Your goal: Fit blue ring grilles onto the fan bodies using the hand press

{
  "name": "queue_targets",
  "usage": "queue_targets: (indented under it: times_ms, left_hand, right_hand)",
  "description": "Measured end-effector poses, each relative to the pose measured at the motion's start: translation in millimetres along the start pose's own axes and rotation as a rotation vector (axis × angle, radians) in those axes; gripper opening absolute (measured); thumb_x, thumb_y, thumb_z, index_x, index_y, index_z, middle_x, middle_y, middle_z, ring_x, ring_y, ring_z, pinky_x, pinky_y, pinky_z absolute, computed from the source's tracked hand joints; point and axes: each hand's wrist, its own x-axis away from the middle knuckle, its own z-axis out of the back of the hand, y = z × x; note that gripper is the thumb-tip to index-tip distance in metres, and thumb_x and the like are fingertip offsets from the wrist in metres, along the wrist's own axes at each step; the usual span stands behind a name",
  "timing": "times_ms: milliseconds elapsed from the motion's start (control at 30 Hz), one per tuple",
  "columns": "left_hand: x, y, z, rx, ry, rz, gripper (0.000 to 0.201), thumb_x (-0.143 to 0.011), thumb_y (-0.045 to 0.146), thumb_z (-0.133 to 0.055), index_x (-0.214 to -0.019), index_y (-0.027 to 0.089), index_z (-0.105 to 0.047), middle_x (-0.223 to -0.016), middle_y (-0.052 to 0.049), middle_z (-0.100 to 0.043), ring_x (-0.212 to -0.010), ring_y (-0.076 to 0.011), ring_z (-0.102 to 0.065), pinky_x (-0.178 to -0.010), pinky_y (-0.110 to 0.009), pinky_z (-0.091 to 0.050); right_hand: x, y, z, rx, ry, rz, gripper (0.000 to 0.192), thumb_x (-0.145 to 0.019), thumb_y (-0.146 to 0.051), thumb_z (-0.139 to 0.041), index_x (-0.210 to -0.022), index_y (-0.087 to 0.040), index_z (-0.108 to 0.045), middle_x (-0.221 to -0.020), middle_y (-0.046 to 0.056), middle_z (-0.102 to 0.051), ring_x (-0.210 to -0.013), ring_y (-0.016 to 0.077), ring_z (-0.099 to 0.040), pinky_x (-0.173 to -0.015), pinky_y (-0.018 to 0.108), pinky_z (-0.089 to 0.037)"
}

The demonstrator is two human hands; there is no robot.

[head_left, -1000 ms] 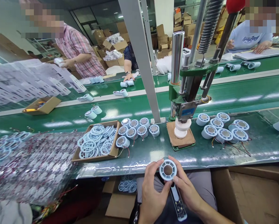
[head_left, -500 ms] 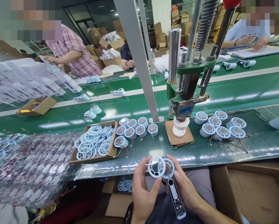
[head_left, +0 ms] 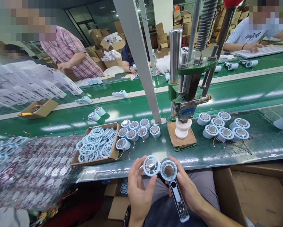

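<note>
Both forearms rise from the bottom edge, the hands close together at lap height, palms turned toward each other. The left hand (head_left: 139,189) is cupped, thumb and fingers (head_left: 153,186) curled in a pinch at its upper end. The right hand (head_left: 187,189) is wrapped in a grip, thumb uppermost, wrist angled inward.

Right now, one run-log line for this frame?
left hand: holds round grille ring | right hand: holds handheld fan body | ring beside fan head, off it | press idle behind
</note>
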Motion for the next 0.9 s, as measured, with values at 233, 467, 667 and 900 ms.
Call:
queue_targets:
  times_ms: [233,467,667,900]
  left_hand:
    - [4.7,-3.1,2.3,-0.052,-0.097,-0.051,0.054,-0.088,0.025,-0.071,-0.137,0.022,-0.049,-0.132,-0.015,-0.065,-0.122,-0.0266,-0.066,-0.101,-0.040,-0.056]
    - [8.7,5.7,-7.3,-0.314,-0.349,-0.290,0.052,-0.089,0.019,-0.066,-0.138,0.025,-0.050,-0.127,-0.011,-0.067,-0.122,-0.0278,-0.061,-0.104,-0.046,-0.053]
    - [5.4,10.4,-11.8,-0.357,-0.347,-0.314,0.051,-0.090,0.019,-0.064,-0.138,0.024,-0.049,-0.127,-0.012,-0.067,-0.121,-0.0276,-0.062,-0.102,-0.045,-0.054]
    - [5.2,10.0,-11.6,-0.345,-0.349,-0.253,0.050,-0.089,0.019,-0.065,-0.137,0.025,-0.050,-0.128,-0.012,-0.067,-0.118,-0.0283,-0.065,-0.101,-0.046,-0.055]
  right_hand:
    - [-1.4,5.0,1.2,-0.022,-0.002,0.030,0.084,-0.084,-0.070,-0.061,-0.153,-0.031,-0.032,-0.109,0.006,-0.067,-0.072,0.0152,-0.062,-0.056,0.025,-0.051]
    - [-7.3,12.1,9.9,0.106,0.016,0.184,0.068,-0.090,-0.068,-0.055,-0.145,-0.029,-0.048,-0.157,0.003,-0.043,-0.147,0.0241,-0.037,-0.126,0.040,-0.023]
    - [-7.8,15.8,13.4,0.132,0.001,0.204,0.065,-0.093,-0.064,-0.054,-0.148,-0.030,-0.047,-0.159,0.004,-0.041,-0.151,0.0233,-0.032,-0.128,0.040,-0.018]
    - [-6.9,15.2,13.3,0.175,0.006,0.213,0.063,-0.094,-0.060,-0.054,-0.149,-0.030,-0.045,-0.160,0.004,-0.039,-0.152,0.0234,-0.030,-0.128,0.040,-0.016]
